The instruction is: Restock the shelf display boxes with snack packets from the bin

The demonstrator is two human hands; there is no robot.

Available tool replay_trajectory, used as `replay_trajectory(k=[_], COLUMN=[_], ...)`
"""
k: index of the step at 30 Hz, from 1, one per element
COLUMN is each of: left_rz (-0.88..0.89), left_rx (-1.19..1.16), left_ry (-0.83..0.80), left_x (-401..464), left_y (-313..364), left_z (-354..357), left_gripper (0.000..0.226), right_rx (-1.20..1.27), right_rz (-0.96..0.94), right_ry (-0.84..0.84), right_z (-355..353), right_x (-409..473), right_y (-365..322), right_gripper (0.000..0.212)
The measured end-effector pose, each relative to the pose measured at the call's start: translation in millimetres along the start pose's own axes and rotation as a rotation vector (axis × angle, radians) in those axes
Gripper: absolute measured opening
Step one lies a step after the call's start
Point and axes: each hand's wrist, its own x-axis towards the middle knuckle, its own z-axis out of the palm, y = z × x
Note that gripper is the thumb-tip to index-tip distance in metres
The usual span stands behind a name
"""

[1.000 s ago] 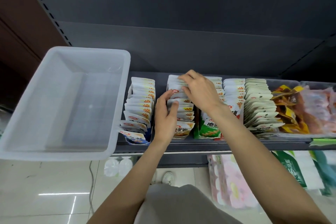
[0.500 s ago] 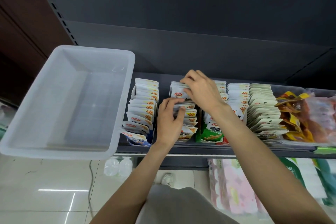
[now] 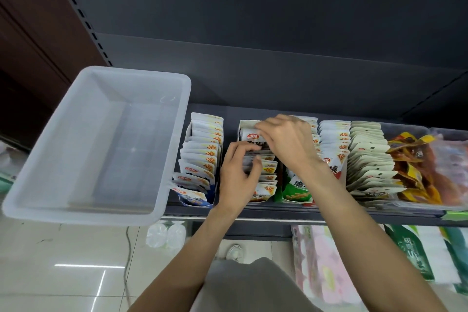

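A translucent white bin (image 3: 63, 149) sits at the left end of the dark shelf, with nothing visible inside it. To its right stand several display boxes packed with white snack packets. My left hand (image 3: 236, 175) has its fingers curled into the packets of the second box (image 3: 267, 185), pressing them toward the front. My right hand (image 3: 286, 144) pinches the top of a white packet with a red logo (image 3: 250, 137) at the back of that same box. The first box (image 3: 202, 159) stands full just left of my left hand.
Further right on the shelf are a green-fronted box (image 3: 296, 192), two more rows of white packets (image 3: 367, 159) and a clear tray of yellow and red snacks (image 3: 417, 172). Pink and green bags (image 3: 326, 268) hang below the shelf edge. A tiled floor lies under the bin.
My left hand slid up from the front of the second box and curled its fingers into the packets. My right hand stays at the back of the box, now pinching a packet top.
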Motion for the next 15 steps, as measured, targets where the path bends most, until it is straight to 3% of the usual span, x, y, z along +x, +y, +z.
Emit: replay_trajectory(k=[3, 6, 9, 12, 15], left_rz=[-0.066, -0.12, -0.287, -0.436, -0.461], left_rx=[-0.06, -0.184, -0.369, -0.502, -0.495], left_ry=[0.008, 0.009, 0.023, -0.083, -0.135], left_x=[1.5, 1.0, 3.7, 9.9, 9.3], left_y=[-1.9, 1.7, 10.2, 17.5, 17.2], left_z=[-0.6, 0.8, 0.5, -0.3, -2.0], left_gripper=[0.021, 0.034, 0.045, 0.052, 0.055], right_rx=[0.199, 0.653, 1.112, 1.281, 1.413], right_rz=[0.001, 0.299, 0.621, 0.742, 0.799], right_ry=[-0.042, -0.12, -0.109, -0.075, -0.057], right_z=[0.5, 1.2, -1.6, 3.1, 2.7], right_x=[-11.2, -17.3, -26.2, -34.9, -36.0], right_y=[-4.6, -8.0, -30.2, -46.6, -50.5], right_gripper=[0.015, 0.027, 0.032, 0.042, 0.056])
